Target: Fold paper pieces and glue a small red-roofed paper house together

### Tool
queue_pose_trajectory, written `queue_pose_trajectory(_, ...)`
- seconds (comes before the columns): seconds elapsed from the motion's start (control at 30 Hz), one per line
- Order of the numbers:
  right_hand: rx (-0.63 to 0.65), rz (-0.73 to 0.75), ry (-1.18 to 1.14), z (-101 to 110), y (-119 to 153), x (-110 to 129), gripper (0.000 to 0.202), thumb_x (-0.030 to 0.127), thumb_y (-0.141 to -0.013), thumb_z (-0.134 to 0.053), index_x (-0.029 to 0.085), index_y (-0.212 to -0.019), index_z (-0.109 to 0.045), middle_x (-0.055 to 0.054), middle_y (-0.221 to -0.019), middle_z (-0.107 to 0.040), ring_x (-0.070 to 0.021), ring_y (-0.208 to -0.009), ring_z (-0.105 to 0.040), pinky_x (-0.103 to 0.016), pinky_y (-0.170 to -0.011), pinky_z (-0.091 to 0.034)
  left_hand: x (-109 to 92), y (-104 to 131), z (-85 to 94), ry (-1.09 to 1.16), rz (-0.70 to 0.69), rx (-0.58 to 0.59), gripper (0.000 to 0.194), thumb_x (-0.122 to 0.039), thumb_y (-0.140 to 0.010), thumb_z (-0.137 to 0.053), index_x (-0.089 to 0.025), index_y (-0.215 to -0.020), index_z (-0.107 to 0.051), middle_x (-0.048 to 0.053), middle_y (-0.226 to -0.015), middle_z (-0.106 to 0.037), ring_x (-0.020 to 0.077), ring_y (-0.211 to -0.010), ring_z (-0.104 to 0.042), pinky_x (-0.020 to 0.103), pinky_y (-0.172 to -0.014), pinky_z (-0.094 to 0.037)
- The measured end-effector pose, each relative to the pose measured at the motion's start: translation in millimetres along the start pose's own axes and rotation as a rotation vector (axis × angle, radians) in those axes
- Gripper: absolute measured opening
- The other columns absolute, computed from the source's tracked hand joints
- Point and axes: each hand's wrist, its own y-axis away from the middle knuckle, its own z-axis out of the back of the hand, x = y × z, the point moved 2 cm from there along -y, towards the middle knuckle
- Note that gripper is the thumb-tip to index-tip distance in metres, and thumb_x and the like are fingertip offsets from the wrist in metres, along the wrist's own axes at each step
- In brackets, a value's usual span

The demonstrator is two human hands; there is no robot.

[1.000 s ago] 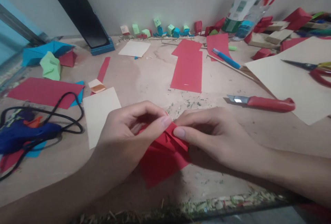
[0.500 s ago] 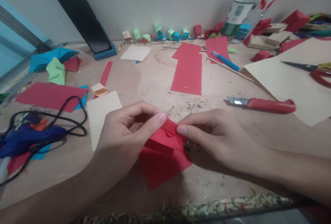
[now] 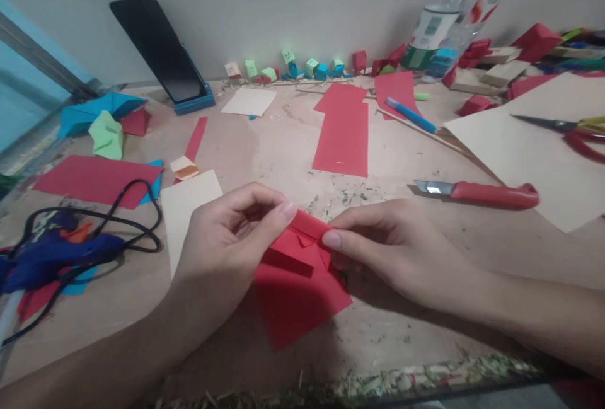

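We hold a red paper (image 3: 297,289) between both hands at the near middle of the table (image 3: 278,138). Our left hand (image 3: 227,248) pinches its upper fold from 9 o'clock, thumb and forefinger closed narrow on the edge. Our right hand (image 3: 392,251) pinches the same fold from 3 o'clock, fingers curled, fingertip pressed on the paper's corner. The lower part of the paper lies flat on the table, reaching toward 6 o'clock.

At 3 o'clock of our right hand lies a knife (image 3: 477,193) with a red handle, blade pointing left. Past it, toward 2 o'clock, a cream sheet (image 3: 529,144) bears scissors (image 3: 567,128). At 12 o'clock of the hands a red strip (image 3: 343,135) lies flat, with a blue pen (image 3: 410,115) at its 2 o'clock. A bottle (image 3: 444,24) stands at the far wall. Small paper cubes (image 3: 293,67) line the wall at 12 o'clock, and a phone (image 3: 161,50) leans there at 11 o'clock. A cream card (image 3: 186,207) lies just beside our left hand at 10 o'clock. A blue glue gun (image 3: 51,254) with its black cord (image 3: 127,220) rests at 9 o'clock, well apart.
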Motion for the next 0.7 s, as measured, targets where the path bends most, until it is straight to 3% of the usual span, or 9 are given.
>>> queue_pose_trajectory(0.3, 0.015, 0.051, 0.044, 4.1, 1.5, 3.7, 0.034, 0.019, -0.102, -0.057, 0.015, -0.072, -0.07, 0.003, -0.062, -0.061, -0.0086, -0.057, -0.051, -0.021, -0.052, -0.038, 2.2, -2.1, 0.2, -0.005, -0.021, 0.005, 0.018, -0.031, -0.093, -0.069, -0.021, -0.078, -0.069, -0.004, -0.071, -0.067, 0.011, -0.062, -0.062, 0.017, -0.053, -0.048)
queue_pose_trajectory(0.47, 0.007, 0.004, 0.045, 3.5, 0.1, 3.6, 0.031, 0.02, -0.1, -0.058, 0.016, -0.072, -0.069, 0.002, -0.063, -0.063, -0.0097, -0.057, -0.054, -0.021, -0.052, -0.041, 2.0, -2.4, -4.5, -0.033, 0.012, 0.122, 0.016, -0.03, -0.09, -0.07, -0.021, -0.078, -0.073, -0.002, -0.072, -0.071, 0.0128, -0.065, -0.065, 0.019, -0.056, -0.05)
queue_pose_trajectory(0.6, 0.02, 0.018, 0.07, 0.7, -0.3, 0.6, 0.024, 0.024, -0.099, -0.061, 0.017, -0.081, -0.075, 0.001, -0.071, -0.072, -0.0115, -0.063, -0.061, -0.022, -0.058, -0.046, 1.6, -0.3, -9.3, -0.097, -0.029, 0.143, 0.017, -0.025, -0.091, -0.069, -0.022, -0.076, -0.076, -0.003, -0.076, -0.075, 0.0131, -0.069, -0.068, 0.02, -0.063, -0.052)
queue_pose_trajectory(0.7, 0.032, 0.062, 0.089, -0.1, 0.8, 0.5, 0.029, 0.023, -0.101, -0.059, 0.016, -0.077, -0.074, 0.002, -0.066, -0.068, -0.0107, -0.061, -0.058, -0.022, -0.057, -0.045, 1.0, 2.5, -10.6, -0.104, -0.053, 0.166, 0.019, -0.022, -0.091, -0.068, -0.023, -0.074, -0.076, -0.004, -0.076, -0.075, 0.0119, -0.068, -0.067, 0.019, -0.063, -0.051)
